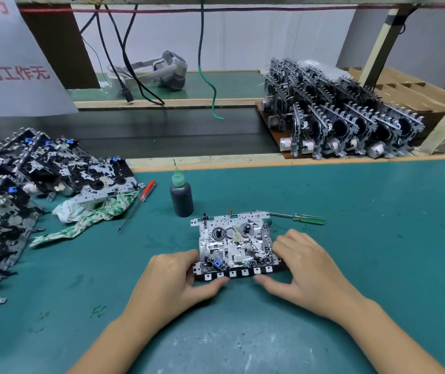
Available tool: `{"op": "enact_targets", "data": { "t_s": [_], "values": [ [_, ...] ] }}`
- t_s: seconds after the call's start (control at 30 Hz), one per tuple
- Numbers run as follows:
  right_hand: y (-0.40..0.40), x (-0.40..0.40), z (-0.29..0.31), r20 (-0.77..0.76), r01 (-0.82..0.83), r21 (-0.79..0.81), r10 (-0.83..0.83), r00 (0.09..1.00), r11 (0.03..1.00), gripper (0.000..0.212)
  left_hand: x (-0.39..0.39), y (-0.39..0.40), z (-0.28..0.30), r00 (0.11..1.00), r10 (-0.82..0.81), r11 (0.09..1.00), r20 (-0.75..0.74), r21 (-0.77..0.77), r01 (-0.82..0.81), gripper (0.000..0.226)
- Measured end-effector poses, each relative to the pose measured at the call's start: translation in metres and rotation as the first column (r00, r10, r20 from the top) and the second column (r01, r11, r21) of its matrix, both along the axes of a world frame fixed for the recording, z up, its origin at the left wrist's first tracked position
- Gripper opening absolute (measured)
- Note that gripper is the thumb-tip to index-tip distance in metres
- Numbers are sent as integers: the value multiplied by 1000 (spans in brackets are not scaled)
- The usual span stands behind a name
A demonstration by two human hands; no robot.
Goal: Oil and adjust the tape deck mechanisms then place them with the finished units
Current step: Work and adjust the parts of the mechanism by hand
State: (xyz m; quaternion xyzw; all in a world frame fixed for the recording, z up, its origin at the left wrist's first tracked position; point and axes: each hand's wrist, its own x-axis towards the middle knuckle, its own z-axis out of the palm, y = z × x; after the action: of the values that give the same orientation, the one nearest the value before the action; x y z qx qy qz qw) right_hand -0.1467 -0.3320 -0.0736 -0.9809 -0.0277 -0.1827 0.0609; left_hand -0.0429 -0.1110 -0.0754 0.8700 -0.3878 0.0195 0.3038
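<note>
While both hands grip it, the silver metal tape deck mechanism lies flat, long axis running hand to hand. Its key row faces the person. The left hand and right hand curl round its ends.

The pile of unfinished mechanisms runs off the left edge, its lower layers buried. The white sign is cropped, its red characters incomplete. Fingers of the left hand hide the tape deck mechanism's left side; the finished units cover their board
</note>
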Motion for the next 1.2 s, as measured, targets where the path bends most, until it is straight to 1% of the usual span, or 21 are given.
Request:
{"op": "enact_targets", "data": {
  "t_s": [0.03, 0.1, 0.13, 0.2, 0.3, 0.37, 0.43, 0.5, 0.57, 0.6, 0.63, 0.67, 0.7, 0.77, 0.83, 0.9, 0.97, 1.03, 1.1, 1.17, 1.2],
  "values": [
    [0, -1, 0, 2, -13, -7, 13, 1000, 1000, 49, 0, 0, -1, 999, 5, 1000, 45, -15, -4, 39],
    [0, -1, 1, 17, -39, -21, 40, 999, 999, 50, -1, -1, -1, 993, 27, 1000, 115, -18, -25, 48],
    [0, -1, 2, 21, -46, -19, 47, 999, 999, 51, -1, -2, -1, 991, 40, 999, 129, -16, -38, 54],
    [1, -2, 2, 28, -52, -12, 52, 998, 999, 51, -2, -2, 1, 987, 49, 998, 153, -31, -45, 56],
    [1, -1, 2, 35, -42, -22, 43, 998, 999, 50, -2, -2, 4, 984, 9, 999, 178, -49, -1, 49],
    [2, -1, 1, 48, -20, -39, 22, 999, 999, 47, -2, 0, 4, 983, -25, 999, 180, -23, 29, 55],
    [3, 0, 1, 63, 6, -70, -2, 998, 998, 47, -1, 1, 3, 986, -35, 999, 164, -29, 41, 63],
    [4, 0, 2, 53, 17, -73, -13, 999, 997, 47, -2, -1, 3, 985, -31, 998, 170, -46, 39, 61],
    [3, 0, 4, 8, 7, -57, -7, 1000, 998, 47, -3, -2, 2, 983, -9, 999, 184, -38, 16, 53],
    [3, 0, 6, -27, -1, -37, 0, 1000, 999, 47, -2, -2, 1, 986, 10, 1000, 164, -24, -6, 52],
    [2, 0, 7, -70, -12, 14, 13, 997, 1000, 46, -2, -2, 1, 991, 32, 999, 126, -21, -29, 53],
    [2, 0, 9, -109, -22, 110, 34, 993, 994, 47, -1, -2, 0, 995, 47, 998, 86, -40, -44, 52],
    [2, 0, 10, -135, -22, 237, 56, 989, 971, 46, 1, -1, 0, 998, 55, 996, 43, -76, -51, 50],
    [3, 0, 12, -131, -2, 470, 73, 989, 882, 43, 2, -1, 2, 999, 52, 985, -6, -165, -52, 52],
    [6, 2, 17, -84, 12, 640, 54, 995, 768, 43, 3, -2, 8, 998, 45, 966, -36, -253, -53, 55],
    [11, 7, 24, -64, 34, 772, 24, 998, 634, 48, 2, -5, 15, 994, 30, 932, -100, -358, -64, 56],
    [14, 13, 30, -104, 96, 850, -15, 995, 518, 58, 4, -10, 22, 982, 8, 882, -190, -462, -96, 55],
    [14, 21, 35, -190, 185, 881, -31, 981, 436, 69, 9, -16, 28, 968, 30, 843, -247, -514, -158, 65],
    [15, 27, 37, -248, 250, 876, -58, 967, 412, 76, 15, -22, 30, 941, 75, 840, -331, -488, -238, 72],
    [14, 33, 37, -281, 292, 866, -89, 956, 406, 73, 21, -26, 27, 897, 105, 862, -430, -410, -297, 76],
    [14, 35, 37, -301, 312, 865, -90, 949, 394, 71, 23, -28, 25, 874, 105, 869, -475, -383, -313, 74]
  ]
}}
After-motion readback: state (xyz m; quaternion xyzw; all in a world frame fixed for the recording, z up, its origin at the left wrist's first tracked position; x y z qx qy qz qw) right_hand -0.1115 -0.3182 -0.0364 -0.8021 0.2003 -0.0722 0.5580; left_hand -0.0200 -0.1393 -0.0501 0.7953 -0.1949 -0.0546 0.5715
